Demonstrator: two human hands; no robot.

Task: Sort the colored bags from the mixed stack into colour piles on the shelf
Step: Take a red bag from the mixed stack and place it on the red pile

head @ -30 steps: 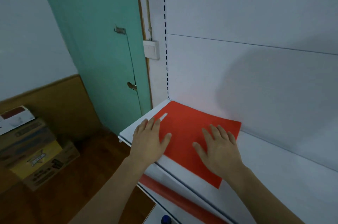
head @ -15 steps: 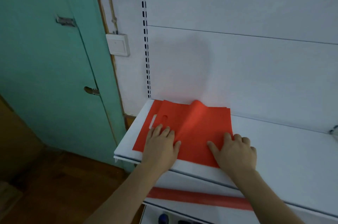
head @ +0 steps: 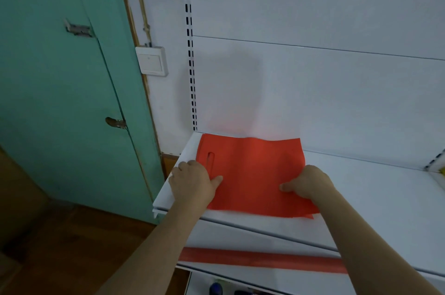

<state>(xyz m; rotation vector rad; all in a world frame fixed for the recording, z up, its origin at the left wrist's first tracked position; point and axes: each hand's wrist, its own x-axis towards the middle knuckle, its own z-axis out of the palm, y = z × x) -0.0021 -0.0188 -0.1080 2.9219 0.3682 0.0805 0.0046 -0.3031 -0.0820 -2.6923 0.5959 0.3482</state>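
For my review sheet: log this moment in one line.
left hand grips red bag | right hand grips it | shelf

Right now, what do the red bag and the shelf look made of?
Red bag: thin matte sheet, possibly non-woven fabric or plastic; it ripples at its far edge and has a die-cut handle slot. Shelf: smooth white painted metal, probably; slotted upright behind.

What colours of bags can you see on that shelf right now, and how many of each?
Red bags: 1 clearly visible, gripped by both hands; any beneath cannot be told apart
Other colours: 0
Total: 1
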